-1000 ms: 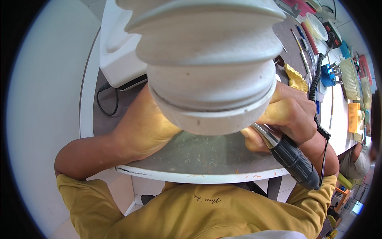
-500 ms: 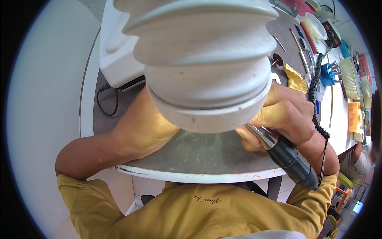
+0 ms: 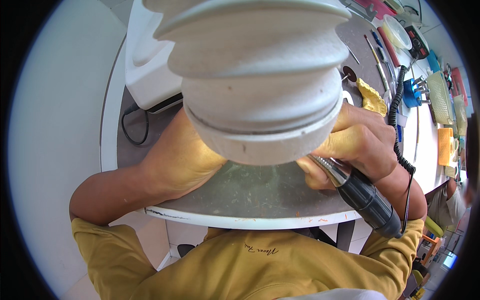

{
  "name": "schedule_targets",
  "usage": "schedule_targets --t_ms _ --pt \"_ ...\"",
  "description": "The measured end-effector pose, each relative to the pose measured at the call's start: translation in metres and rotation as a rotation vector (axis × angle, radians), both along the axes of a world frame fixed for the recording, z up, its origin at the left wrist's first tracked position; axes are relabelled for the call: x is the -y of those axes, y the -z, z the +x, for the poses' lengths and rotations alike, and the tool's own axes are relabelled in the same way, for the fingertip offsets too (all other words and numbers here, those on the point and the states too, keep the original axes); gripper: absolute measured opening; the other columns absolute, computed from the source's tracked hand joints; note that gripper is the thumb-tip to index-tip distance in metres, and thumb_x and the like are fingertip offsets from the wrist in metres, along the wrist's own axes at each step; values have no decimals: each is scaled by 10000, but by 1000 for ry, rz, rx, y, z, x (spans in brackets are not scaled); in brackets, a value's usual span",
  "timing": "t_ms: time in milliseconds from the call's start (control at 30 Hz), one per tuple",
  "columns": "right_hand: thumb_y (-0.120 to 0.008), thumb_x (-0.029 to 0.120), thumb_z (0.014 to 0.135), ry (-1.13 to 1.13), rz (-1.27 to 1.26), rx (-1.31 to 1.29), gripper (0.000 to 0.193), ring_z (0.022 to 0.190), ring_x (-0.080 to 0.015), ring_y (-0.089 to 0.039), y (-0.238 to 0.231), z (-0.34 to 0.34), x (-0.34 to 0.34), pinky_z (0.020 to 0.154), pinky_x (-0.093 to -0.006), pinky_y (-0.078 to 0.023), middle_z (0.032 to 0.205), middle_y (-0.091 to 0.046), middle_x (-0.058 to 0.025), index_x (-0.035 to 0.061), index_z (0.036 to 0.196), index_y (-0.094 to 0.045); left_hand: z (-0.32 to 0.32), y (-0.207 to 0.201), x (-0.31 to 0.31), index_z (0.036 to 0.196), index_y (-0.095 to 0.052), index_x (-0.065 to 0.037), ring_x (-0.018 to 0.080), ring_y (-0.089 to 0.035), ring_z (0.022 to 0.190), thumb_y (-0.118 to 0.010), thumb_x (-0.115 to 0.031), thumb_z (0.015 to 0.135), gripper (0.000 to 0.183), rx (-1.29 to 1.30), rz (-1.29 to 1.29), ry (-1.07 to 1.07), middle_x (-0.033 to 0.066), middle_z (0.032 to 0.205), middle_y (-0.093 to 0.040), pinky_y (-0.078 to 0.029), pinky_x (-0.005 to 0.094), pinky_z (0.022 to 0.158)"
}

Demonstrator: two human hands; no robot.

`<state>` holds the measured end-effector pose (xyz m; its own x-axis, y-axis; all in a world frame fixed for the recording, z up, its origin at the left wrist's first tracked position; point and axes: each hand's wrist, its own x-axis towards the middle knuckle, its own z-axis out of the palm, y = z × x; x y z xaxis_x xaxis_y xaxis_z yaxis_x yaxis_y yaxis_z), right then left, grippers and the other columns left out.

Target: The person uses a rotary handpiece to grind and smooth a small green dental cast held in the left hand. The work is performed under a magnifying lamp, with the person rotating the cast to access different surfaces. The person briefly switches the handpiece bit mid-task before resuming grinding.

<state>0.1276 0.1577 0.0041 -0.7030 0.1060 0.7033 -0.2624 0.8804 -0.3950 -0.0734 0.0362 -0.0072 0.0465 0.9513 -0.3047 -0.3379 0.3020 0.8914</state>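
A black and silver rotary handpiece (image 3: 367,200) is gripped in my right hand (image 3: 362,142), its metal front end running up under a white ribbed suction hose (image 3: 260,95). That hose hangs over the middle of the table and covers the tool's tip. My left hand (image 3: 192,160) reaches in from the other side. Its fingers are hidden behind the hose mouth, so whatever it may hold does not show. A yellow dental cast (image 3: 371,98) lies beyond my right hand, beside a dark cutting disc (image 3: 349,74) on a thin shank.
A white machine (image 3: 152,65) with a black cable stands at the far left. Along the right are a coiled cord (image 3: 396,110), brushes, a blue bur holder (image 3: 412,93), a pale basket (image 3: 439,98) and an orange basket (image 3: 445,146). Another person (image 3: 450,200) sits at the right edge.
My right hand and the handpiece have shifted very slightly. Otherwise the scene looks the same.
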Motion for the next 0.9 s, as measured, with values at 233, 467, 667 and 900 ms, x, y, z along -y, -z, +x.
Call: schedule_targets --t_ms 233,467,667,900 --pt "-830 5 687 -4 13 6 358 699 -206 -695 -2 0 0 577 -277 -528 809 -681 -104 83 944 -594 1 1 -1 1189 -570 8 132 -582 1013 -720 -18 851 370 8 26 -7 64 1124 -636 -486 293 873" --pt "-829 6 686 4 15 -23 340 694 -205 -696 0 -2 0 572 -273 -525 805 -684 -103 73 930 -603 -1 5 0 1194 -566 1 130 -579 1030 -718 5 847 378 49 48 13 57 1137 -627 -490 287 875" --pt "-818 5 690 16 27 16 342 697 -202 -697 -5 0 1 572 -273 -525 807 -683 -101 80 946 -604 -2 5 0 1233 -537 -4 136 -568 1069 -709 9 857 414 92 37 20 61 1178 -606 -485 297 903" --pt "-805 9 703 -1 -4 32 344 712 -210 -696 -3 4 0 582 -284 -530 839 -681 -100 81 968 -598 -2 7 0 1271 -510 -11 143 -553 1106 -705 5 861 454 125 56 27 63 1222 -582 -476 307 936"
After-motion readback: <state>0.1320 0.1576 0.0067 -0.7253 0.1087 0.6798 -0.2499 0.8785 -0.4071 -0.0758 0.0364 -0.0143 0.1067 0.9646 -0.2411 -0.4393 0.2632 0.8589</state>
